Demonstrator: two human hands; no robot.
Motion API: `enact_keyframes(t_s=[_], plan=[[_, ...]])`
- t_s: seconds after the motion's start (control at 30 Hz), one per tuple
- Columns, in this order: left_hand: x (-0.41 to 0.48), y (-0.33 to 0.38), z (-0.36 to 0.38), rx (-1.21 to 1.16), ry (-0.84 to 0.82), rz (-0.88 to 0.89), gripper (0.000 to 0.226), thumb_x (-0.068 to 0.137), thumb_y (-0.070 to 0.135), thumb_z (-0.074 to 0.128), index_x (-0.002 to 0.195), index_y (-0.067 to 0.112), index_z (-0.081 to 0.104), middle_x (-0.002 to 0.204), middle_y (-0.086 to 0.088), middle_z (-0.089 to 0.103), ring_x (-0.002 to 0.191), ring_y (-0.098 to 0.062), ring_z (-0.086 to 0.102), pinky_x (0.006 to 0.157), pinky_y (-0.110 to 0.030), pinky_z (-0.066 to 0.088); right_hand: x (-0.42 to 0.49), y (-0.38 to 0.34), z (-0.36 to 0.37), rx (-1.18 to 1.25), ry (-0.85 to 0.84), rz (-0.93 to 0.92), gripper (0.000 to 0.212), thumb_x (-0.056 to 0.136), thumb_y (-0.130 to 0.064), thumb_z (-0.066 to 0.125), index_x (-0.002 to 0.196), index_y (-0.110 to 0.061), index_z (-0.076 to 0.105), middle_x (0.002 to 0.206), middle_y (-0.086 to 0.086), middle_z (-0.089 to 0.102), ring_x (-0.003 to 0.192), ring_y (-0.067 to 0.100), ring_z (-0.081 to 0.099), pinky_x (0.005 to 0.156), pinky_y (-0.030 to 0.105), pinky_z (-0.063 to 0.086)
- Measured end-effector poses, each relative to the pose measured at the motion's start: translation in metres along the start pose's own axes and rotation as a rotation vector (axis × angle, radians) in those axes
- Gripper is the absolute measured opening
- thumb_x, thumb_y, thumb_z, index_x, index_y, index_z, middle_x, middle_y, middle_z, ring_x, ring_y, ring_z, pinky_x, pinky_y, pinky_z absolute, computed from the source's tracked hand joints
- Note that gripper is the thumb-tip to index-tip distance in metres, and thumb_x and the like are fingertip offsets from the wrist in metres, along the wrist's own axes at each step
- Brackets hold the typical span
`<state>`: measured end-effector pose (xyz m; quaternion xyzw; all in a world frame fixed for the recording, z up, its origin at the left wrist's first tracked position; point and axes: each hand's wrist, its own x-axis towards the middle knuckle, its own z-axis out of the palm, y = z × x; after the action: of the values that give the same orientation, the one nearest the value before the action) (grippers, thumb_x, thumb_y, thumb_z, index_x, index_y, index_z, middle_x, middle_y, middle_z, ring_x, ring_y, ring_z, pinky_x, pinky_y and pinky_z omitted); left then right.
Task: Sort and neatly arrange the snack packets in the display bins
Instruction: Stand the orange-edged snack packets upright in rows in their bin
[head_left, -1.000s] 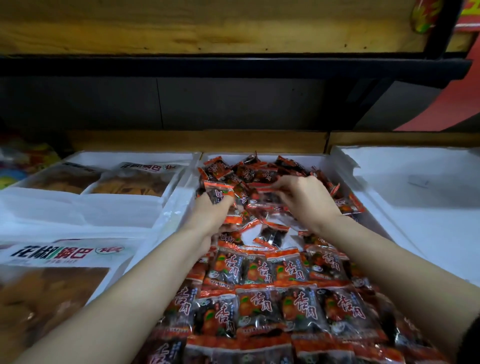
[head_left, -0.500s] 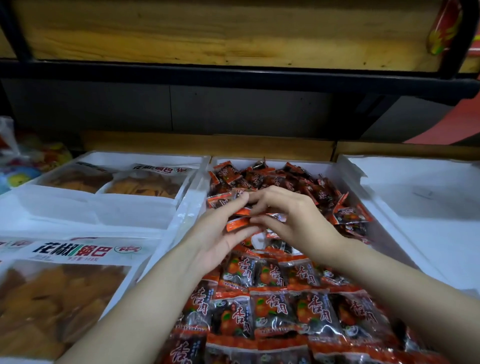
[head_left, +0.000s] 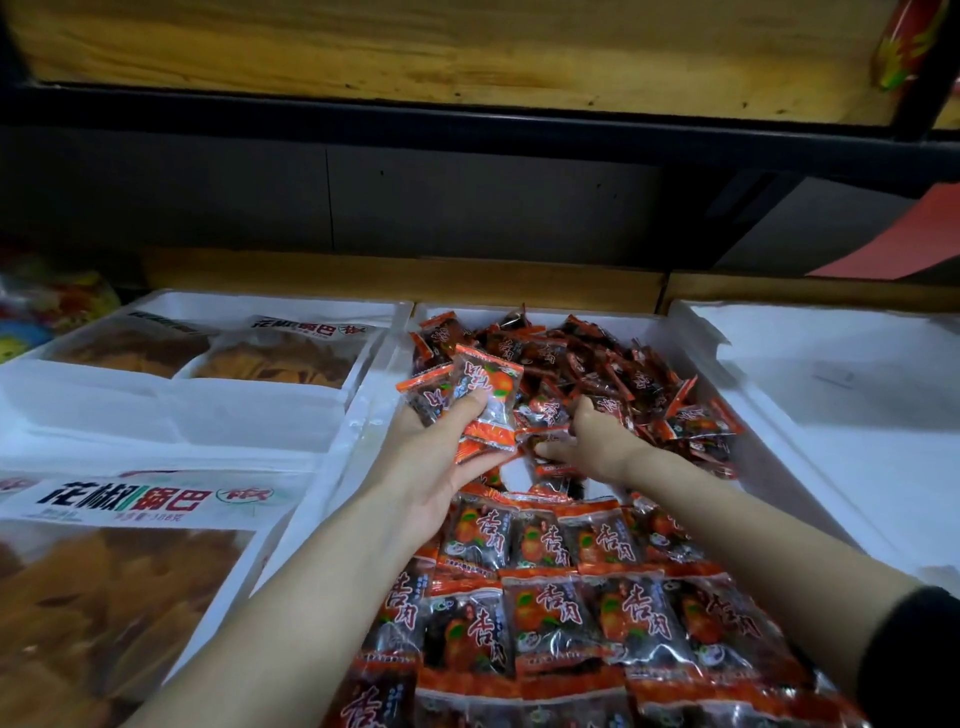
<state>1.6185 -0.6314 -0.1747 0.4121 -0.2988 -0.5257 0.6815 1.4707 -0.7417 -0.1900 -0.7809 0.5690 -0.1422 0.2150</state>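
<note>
We find the left hand (head_left: 441, 467) curled round a small stack of snack packets (head_left: 485, 400), held just above the middle bin (head_left: 634, 318), while the right hand (head_left: 597, 441) lies low among the loose pile (head_left: 613, 374) at the back (whether it pinches a packet there we cannot tell). The bin's front holds neat rows (head_left: 571, 603). Beside it, big crisp bags (head_left: 130, 597) fill the left bins (head_left: 208, 405), a white bin (head_left: 841, 426) stands to the right, and a wooden shelf (head_left: 467, 47) hangs overhead.
</note>
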Motion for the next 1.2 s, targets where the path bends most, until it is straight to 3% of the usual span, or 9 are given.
enact_keyframes(t_s=[0.23,0.33,0.4,0.57,0.77,0.9,1.0,1.07,1.2], plan=[[0.006,-0.006,-0.003,0.037,0.007,0.023,0.048,0.086,0.013,0.069,0.129,0.015,0.049,0.123,-0.008,0.065,0.111,-0.024,0.064,0.092,-0.043,0.055,0.019,-0.01,0.009,0.074,0.047,-0.031,0.084,0.08,-0.025,0.074,0.142,-0.001,0.022,0.137,0.016,0.046,0.124,0.029,0.047,0.097,0.031,0.04],[0.007,-0.011,-0.003,0.074,0.002,0.032,0.039,0.087,0.014,0.069,0.122,0.016,0.053,0.123,-0.006,0.065,0.111,-0.023,0.063,0.081,-0.037,0.058,0.016,-0.012,0.006,0.162,0.138,-0.09,0.063,0.086,-0.021,0.068,0.135,-0.006,0.031,0.121,0.014,0.055,0.092,0.018,0.058,0.075,0.027,0.049],[0.006,-0.015,-0.001,0.114,-0.017,0.043,0.039,0.087,0.016,0.069,0.122,0.019,0.053,0.124,-0.003,0.064,0.113,-0.021,0.062,0.076,-0.032,0.057,0.012,-0.011,0.0,0.211,0.215,-0.113,0.053,0.088,-0.022,0.065,0.13,-0.007,0.036,0.103,0.007,0.058,0.073,0.011,0.054,0.06,0.022,0.047],[0.004,-0.02,0.002,0.158,-0.061,0.056,0.048,0.085,0.019,0.071,0.128,0.021,0.05,0.132,0.001,0.058,0.119,-0.02,0.057,0.075,-0.03,0.057,-0.016,-0.001,-0.032,0.381,0.341,-0.119,0.055,0.086,-0.022,0.068,0.127,-0.01,0.034,0.11,0.006,0.059,0.092,0.018,0.062,0.079,0.033,0.055],[0.001,-0.022,0.002,0.196,-0.042,0.073,0.055,0.084,0.024,0.072,0.133,0.02,0.047,0.138,0.0,0.053,0.122,-0.021,0.054,0.062,-0.022,0.057,-0.076,0.029,-0.062,0.469,0.272,-0.093,0.029,0.09,-0.018,0.062,0.112,-0.014,0.044,0.087,0.004,0.062,0.069,0.014,0.06,0.061,0.023,0.051],[-0.007,-0.024,0.015,0.207,-0.045,0.099,0.055,0.084,0.024,0.072,0.133,0.021,0.046,0.138,0.002,0.052,0.12,-0.017,0.055,0.06,-0.017,0.056,-0.108,0.061,-0.076,0.426,0.156,-0.064,0.013,0.092,-0.009,0.057,0.103,-0.008,0.05,0.071,0.004,0.056,0.056,0.011,0.054,0.059,0.028,0.049],[-0.019,-0.028,0.034,0.209,-0.098,0.099,0.035,0.087,0.02,0.069,0.117,0.022,0.052,0.123,0.007,0.058,0.108,-0.009,0.057,0.064,-0.021,0.056,-0.128,0.079,-0.083,0.23,0.125,-0.067,0.007,0.092,-0.011,0.058,0.091,-0.012,0.051,0.073,0.001,0.055,0.063,0.011,0.054,0.063,0.028,0.05],[-0.026,-0.031,0.047,0.2,-0.133,0.09,0.038,0.087,0.02,0.069,0.12,0.021,0.05,0.125,0.009,0.055,0.102,-0.005,0.057,0.07,-0.024,0.056,-0.138,0.085,-0.083,0.021,0.081,-0.079,0.021,0.092,-0.015,0.057,0.081,-0.026,0.043,0.074,-0.008,0.051,0.065,0.003,0.049,0.06,0.013,0.043],[-0.039,-0.04,0.07,0.189,-0.217,0.029,0.037,0.087,0.02,0.068,0.12,0.018,0.05,0.123,0.007,0.056,0.112,-0.009,0.057,0.078,-0.028,0.056,-0.148,0.096,-0.073,-0.251,0.036,-0.059,0.027,0.094,-0.012,0.053,0.08,-0.023,0.032,0.072,-0.014,0.04,0.062,-0.001,0.04,0.056,0.01,0.036]])
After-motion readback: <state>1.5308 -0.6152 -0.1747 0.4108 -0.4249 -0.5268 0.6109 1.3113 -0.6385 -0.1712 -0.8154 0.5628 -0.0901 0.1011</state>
